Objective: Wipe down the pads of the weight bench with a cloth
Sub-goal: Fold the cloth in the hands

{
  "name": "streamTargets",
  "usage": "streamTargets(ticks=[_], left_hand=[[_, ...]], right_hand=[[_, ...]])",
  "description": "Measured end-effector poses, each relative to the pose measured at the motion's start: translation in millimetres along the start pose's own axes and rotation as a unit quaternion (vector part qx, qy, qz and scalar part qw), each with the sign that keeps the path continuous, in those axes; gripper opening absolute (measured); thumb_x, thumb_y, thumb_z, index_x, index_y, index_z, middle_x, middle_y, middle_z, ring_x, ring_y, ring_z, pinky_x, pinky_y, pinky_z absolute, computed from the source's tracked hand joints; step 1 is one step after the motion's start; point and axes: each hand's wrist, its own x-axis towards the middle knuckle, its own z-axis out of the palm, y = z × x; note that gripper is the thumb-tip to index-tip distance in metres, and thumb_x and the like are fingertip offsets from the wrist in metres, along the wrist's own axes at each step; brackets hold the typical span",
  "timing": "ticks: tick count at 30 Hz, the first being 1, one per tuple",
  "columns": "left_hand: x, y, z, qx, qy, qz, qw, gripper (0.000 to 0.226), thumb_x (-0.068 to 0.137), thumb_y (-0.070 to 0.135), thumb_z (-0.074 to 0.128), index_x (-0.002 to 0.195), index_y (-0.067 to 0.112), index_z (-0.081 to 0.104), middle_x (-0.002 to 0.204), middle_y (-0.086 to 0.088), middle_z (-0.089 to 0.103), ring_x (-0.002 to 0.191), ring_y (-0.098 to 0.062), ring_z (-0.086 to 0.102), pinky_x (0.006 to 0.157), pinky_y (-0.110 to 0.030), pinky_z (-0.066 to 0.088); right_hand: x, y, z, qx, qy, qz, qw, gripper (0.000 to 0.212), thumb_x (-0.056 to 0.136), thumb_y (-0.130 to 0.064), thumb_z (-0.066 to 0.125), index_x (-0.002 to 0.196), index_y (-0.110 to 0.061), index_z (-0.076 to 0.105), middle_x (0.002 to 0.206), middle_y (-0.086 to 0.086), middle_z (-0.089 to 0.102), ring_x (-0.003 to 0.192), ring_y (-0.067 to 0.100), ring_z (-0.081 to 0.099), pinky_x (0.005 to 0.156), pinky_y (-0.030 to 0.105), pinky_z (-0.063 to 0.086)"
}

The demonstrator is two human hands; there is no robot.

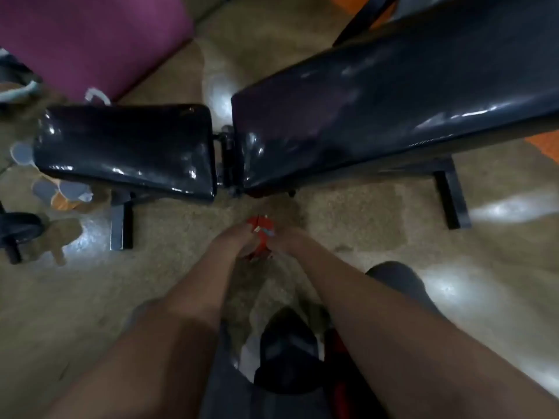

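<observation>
A weight bench stands across the floor in front of me. Its short black seat pad [127,146] is on the left and its long black back pad [378,98] runs up to the right, both glossy. Below the gap between the pads, my left hand [233,241] and my right hand [287,241] are held together above the floor. Both grip a small bunched red cloth [261,234] between them. The frame is blurred, so the fingers are hard to make out. Neither hand touches a pad.
A purple mat [90,37] lies at the back left. Small weight plates [60,192] and a dumbbell [16,234] sit on the floor at the left. The bench's black metal feet [450,198] stand on the speckled floor. My legs and dark shoes [287,352] are below.
</observation>
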Motion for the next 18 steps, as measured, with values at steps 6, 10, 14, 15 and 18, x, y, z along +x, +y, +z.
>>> streamTargets(ticks=[6,10,14,15,18], left_hand=[[106.1,-56.5,28.8,-0.116,0.019,-0.047,0.992,0.042,0.098,0.02,0.052,0.135,0.0,0.054,0.131,-0.022,0.059,0.121,-0.04,0.058,0.093,-0.042,0.053],[150.1,-82.2,55.0,-0.103,0.084,-0.042,0.99,0.064,0.089,0.037,0.062,0.146,0.015,0.04,0.138,-0.014,0.054,0.12,-0.036,0.058,0.091,-0.037,0.054],[166.8,-86.3,69.5,-0.119,0.101,-0.035,0.987,0.049,0.098,0.034,0.056,0.137,0.008,0.045,0.134,-0.013,0.057,0.117,-0.032,0.059,0.095,-0.037,0.048],[165.5,-85.9,71.8,-0.115,0.111,-0.041,0.986,0.05,0.097,0.034,0.057,0.137,0.006,0.045,0.134,-0.015,0.057,0.116,-0.033,0.06,0.095,-0.039,0.05],[164.5,-88.5,72.9,-0.07,0.125,-0.057,0.988,0.069,0.088,0.037,0.07,0.139,0.003,0.04,0.133,-0.02,0.049,0.118,-0.039,0.057,0.095,-0.039,0.049]], right_hand=[[65.2,12.3,18.7,0.029,0.003,-0.027,0.999,0.062,0.097,-0.024,0.064,0.153,-0.015,0.039,0.149,0.014,0.048,0.134,0.033,0.049,0.103,0.024,0.047],[109.5,25.9,41.3,-0.003,0.029,-0.007,1.0,0.091,0.083,-0.033,0.076,0.158,-0.036,0.024,0.159,0.012,0.018,0.141,0.041,0.034,0.113,0.043,0.042],[135.8,35.9,63.7,-0.001,0.057,-0.009,0.998,0.087,0.084,-0.024,0.074,0.157,-0.036,0.026,0.161,0.009,0.006,0.142,0.04,0.032,0.114,0.043,0.04],[140.8,39.9,70.8,0.002,0.068,-0.01,0.998,0.087,0.083,-0.022,0.075,0.156,-0.035,0.028,0.161,0.009,0.006,0.14,0.04,0.034,0.114,0.04,0.041],[143.9,43.0,79.0,0.016,0.127,-0.018,0.992,0.078,0.086,-0.017,0.071,0.154,-0.032,0.033,0.156,0.011,0.016,0.135,0.04,0.039,0.113,0.042,0.041]])
